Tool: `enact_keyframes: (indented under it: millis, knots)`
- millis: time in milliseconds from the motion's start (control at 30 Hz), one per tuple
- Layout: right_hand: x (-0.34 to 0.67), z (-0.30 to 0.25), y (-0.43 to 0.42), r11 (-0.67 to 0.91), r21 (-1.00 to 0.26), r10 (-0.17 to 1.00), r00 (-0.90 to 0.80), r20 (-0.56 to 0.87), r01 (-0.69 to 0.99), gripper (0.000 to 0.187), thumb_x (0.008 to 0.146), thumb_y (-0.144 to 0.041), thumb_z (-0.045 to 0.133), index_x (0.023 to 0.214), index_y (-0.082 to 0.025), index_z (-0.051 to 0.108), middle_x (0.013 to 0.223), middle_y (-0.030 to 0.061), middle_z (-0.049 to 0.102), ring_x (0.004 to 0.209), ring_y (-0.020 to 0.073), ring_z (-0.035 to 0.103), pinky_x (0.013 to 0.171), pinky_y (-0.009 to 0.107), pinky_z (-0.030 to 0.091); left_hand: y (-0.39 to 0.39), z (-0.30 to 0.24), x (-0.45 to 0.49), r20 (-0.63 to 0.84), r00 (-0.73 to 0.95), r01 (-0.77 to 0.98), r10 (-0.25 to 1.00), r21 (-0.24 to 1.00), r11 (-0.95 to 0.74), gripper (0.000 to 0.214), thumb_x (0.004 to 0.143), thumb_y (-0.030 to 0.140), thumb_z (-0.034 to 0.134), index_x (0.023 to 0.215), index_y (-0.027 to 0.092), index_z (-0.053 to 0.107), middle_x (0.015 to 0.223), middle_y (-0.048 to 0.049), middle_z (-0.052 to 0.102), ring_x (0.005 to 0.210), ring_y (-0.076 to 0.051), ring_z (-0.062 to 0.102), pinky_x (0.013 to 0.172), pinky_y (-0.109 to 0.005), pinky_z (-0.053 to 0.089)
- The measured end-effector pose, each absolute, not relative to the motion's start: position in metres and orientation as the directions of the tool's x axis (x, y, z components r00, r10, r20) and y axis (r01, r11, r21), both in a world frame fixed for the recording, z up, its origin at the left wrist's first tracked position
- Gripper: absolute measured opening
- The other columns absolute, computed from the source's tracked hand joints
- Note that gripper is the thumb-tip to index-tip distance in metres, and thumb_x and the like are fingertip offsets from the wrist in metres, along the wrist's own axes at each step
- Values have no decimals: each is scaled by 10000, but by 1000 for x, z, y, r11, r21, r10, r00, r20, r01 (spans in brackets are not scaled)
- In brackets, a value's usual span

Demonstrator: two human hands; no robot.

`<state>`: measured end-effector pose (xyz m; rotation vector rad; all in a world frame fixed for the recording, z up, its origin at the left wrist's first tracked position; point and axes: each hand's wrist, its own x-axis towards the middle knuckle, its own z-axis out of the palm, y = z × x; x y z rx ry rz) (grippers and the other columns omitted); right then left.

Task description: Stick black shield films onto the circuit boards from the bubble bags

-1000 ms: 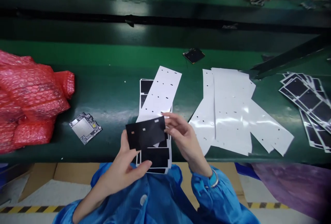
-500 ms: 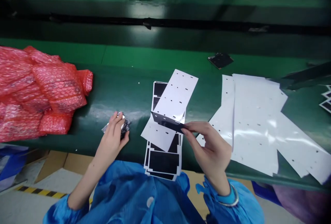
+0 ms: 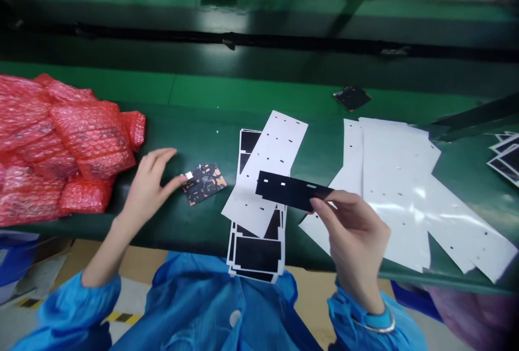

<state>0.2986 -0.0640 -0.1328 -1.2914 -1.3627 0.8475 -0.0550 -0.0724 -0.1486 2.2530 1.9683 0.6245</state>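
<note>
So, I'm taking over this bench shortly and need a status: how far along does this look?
Seemingly done: the punched white sheets heaped to the right. In hand: the right hand pinches a black strip, and the left hand reaches a circuit board. Left: the stack of black-patched sheets in front of the person.

Your green conveyor belt [image 3: 194,134]: red bubble wrap [image 3: 68,151] heaped at the left end, small circuit board [image 3: 204,184] just right of it, stack of black-pad sheets [image 3: 255,253] mid near edge, loose white liner sheets [image 3: 389,189] to the right, single black pad [image 3: 352,98] toward the far edge.
</note>
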Motion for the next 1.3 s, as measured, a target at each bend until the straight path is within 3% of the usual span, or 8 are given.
enact_keyframes:
  millis: [200,367,467,600,733,833,1000,1300]
  knots:
    - [289,-131,-52,77,-991,995,56,83,110,162,786,-317,836,779,-226,701,664,-20,658,576,135,623,548,267,513,-112,-170,-27,171,150,899,974,386,-206,730,912,487,672,1528,244,364,1421,-140,535,1377,-345,497,1189,-587,384]
    - [283,-115,-57,45,-999,999,-13,45,-4,184,780,-339,855,737,-243,704,667,-24,696,621,138,673,549,240,516,-118,-142,-20,268,47,855,962,487,-178,813,871,340,711,1575,256,313,1265,-109,568,1177,-259,614,1014,-422,560]
    - [272,-98,-61,45,-992,988,-140,60,-114,138,804,-294,844,760,-258,718,845,-4,787,980,214,767,758,279,591,-120,-112,0,397,142,782,907,517,-348,889,856,322,732,1606,237,263,1292,-125,583,1189,-250,605,1017,-392,564]
    - [255,-81,-64,137,-980,951,-258,171,-143,118,828,-174,812,805,-262,736,887,-20,799,1278,245,660,1077,366,513,-115,-90,24,425,234,597,875,647,-474,965,828,401,791,1611,251,249,1361,-128,618,1199,-254,625,1009,-399,584]
    - [256,-77,-69,230,-970,925,-292,241,-73,190,810,-92,804,863,-268,754,829,-39,780,1007,174,746,893,292,582,-109,-83,30,409,201,491,890,744,-453,1052,785,469,829,1616,322,201,1355,-107,650,1165,-270,675,970,-450,623]
    - [263,-78,-73,252,-968,932,-268,245,-8,223,798,-67,805,872,-272,757,788,-53,761,723,105,694,681,223,567,-109,-79,29,385,195,469,902,771,-431,1069,764,479,845,1607,401,191,1356,-69,663,1168,-269,690,873,-404,670]
    - [268,-78,-75,218,-976,948,-233,216,-21,217,795,-78,804,872,-277,763,765,-43,752,681,113,675,592,220,562,-113,-77,26,322,201,394,925,838,-377,1054,755,534,830,1596,443,202,1394,-65,649,1109,-265,725,657,-286,690]
    - [273,-77,-76,189,-982,949,-252,187,-18,195,797,-96,806,867,-273,763,752,-33,738,648,120,683,560,230,580,-116,-79,24,285,204,351,937,872,-342,1088,704,508,876,1579,479,231,1412,-51,638,1112,-324,722,717,-423,717]
